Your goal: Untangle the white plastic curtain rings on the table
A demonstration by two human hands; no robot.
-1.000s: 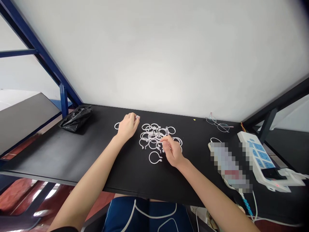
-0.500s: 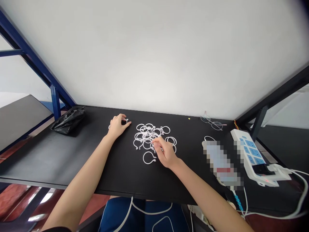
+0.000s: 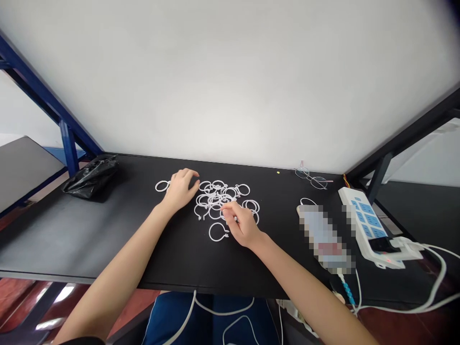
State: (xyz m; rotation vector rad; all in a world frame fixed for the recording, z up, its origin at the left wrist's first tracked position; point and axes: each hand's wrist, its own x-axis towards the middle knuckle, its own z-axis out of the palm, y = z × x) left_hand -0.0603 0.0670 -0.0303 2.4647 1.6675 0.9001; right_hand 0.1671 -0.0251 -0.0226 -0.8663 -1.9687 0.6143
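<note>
A loose heap of white plastic curtain rings lies just below the middle of the frame, on a black tabletop, tangled together with their small snap clasps poking out here and there. The left hand rests at the heap's left edge, knuckles up and fingers loosely curled, its fingertips close to the nearest rings; whether it has hold of anything is hidden by the hand itself. Just left of it, a single ring lies partly tucked against the hand. The right hand is over the lower right of the heap, with the thumb and index finger drawn close together among the rings (they may be pinching one, but I cannot tell from here). Below the heap, another ring lies by itself, just left of the right hand. Toward the upper left of the table sits a crumpled black plastic bag, while a pair of wire-rimmed glasses lies along the far edge at upper right. At the right are a blurred, pixelated object and a white power strip with blue panels.
</note>
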